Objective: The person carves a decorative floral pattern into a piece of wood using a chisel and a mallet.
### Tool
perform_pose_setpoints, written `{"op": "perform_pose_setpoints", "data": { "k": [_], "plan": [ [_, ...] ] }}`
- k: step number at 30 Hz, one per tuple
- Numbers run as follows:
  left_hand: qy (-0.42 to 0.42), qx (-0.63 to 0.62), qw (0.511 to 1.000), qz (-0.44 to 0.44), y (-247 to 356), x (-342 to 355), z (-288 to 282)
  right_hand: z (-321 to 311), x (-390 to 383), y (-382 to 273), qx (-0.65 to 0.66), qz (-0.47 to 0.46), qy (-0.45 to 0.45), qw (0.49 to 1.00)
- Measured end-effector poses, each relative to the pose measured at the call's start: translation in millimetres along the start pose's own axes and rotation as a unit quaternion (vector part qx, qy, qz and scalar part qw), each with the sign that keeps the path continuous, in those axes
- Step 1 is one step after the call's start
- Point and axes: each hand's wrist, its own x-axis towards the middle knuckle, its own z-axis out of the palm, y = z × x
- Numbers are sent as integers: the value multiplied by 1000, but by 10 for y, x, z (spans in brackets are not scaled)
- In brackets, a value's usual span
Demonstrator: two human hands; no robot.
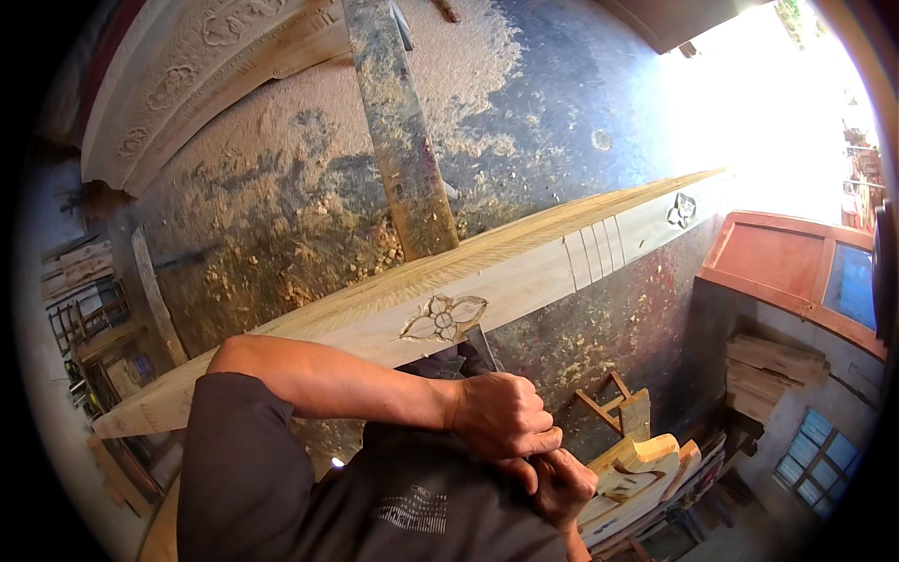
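A long pale wooden beam (524,281) runs slantwise across the view, with a carved flower (443,318) on its near face. My left forearm crosses in front of the beam. My left hand (506,414) is closed round a chisel (485,348), whose flat metal blade points up at the flower's lower right edge. Close below, my right hand (564,482) is closed at the chisel's rear end, against the left hand. The fingers of both hands cover the handle. Farther right along the beam are several cut lines and a second carved flower (682,211).
A worn crosspiece (398,140) meets the beam's far side. Wood chips (290,253) litter the floor beyond. A carved curved panel (201,80) lies at upper left. At lower right are cut wooden pieces (637,478) and a small wooden frame (613,407); a reddish door (777,262) stands at right.
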Motion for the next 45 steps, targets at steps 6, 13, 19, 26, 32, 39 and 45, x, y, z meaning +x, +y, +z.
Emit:
{"op": "perform_pose_setpoints", "data": {
  "k": [6,13,19,26,32,39,45],
  "plan": [
    [7,14,1000,-10,17,-64,32,77,-52,31,-12,5,-14,1000],
    [10,47,998,-40,-1,-61,24,204,-17,53,31,27,11,999],
    [26,104,994,-30,54,-83,54,181,-84,73,35,18,-19,999],
    [55,149,980,116,36,-38,-31,134,-221,109,33,-22,12,999],
    [21,97,992,75,30,-73,22,92,-155,89,39,-11,-19,999],
    [25,88,994,54,3,-66,39,124,-98,2,38,23,-9,999],
    [20,77,996,47,-11,-55,34,74,-99,-2,29,32,-26,999]
  ]
}}
